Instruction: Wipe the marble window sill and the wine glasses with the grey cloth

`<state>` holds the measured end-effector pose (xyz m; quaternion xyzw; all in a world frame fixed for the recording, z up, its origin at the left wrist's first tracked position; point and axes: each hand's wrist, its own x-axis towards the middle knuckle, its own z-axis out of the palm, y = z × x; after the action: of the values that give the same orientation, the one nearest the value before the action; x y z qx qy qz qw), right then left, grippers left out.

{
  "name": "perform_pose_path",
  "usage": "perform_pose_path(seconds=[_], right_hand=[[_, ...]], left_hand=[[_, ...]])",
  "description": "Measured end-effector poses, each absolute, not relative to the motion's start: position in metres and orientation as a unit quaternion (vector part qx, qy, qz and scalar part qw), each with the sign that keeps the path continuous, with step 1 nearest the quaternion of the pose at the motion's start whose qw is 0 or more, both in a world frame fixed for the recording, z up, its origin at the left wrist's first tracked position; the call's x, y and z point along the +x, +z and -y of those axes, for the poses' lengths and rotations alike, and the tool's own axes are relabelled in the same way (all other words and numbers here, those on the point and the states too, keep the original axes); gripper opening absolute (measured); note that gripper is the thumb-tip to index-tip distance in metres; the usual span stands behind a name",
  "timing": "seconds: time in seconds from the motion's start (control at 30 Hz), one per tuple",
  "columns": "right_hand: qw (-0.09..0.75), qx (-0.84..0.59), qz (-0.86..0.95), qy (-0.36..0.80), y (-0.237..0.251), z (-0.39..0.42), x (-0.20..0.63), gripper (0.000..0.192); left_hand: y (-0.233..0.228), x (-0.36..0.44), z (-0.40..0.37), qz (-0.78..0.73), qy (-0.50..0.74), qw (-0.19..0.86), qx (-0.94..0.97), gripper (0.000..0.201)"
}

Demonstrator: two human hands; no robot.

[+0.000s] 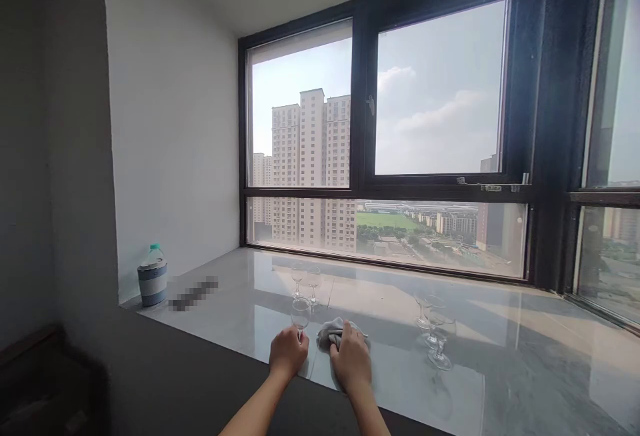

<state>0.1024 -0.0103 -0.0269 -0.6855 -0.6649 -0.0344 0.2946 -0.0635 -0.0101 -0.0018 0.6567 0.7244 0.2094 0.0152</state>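
My left hand (287,352) is closed around the stem of a clear wine glass (301,313) that stands upright on the marble window sill (500,356). Beside it, my right hand (351,358) rests on a grey cloth (332,331) lying on the sill. Two more wine glasses (305,283) stand together farther back. On the right stands another pair of glasses (434,329).
A wrapped plastic bottle with a green cap (153,276) stands in the left corner against the white wall. A large dark-framed window (360,143) lines the back of the sill. The sill's dark front edge (200,369) runs below my arms.
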Motion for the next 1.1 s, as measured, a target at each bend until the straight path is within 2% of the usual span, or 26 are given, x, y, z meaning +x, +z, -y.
perform_pose_path(seconds=[1.1], right_hand=[[0.294, -0.684, 0.667, -0.032, -0.027, 0.01, 0.105, 0.054]], left_hand=[[-0.014, -0.067, 0.003, -0.707, 0.244, -0.001, 0.663, 0.032]])
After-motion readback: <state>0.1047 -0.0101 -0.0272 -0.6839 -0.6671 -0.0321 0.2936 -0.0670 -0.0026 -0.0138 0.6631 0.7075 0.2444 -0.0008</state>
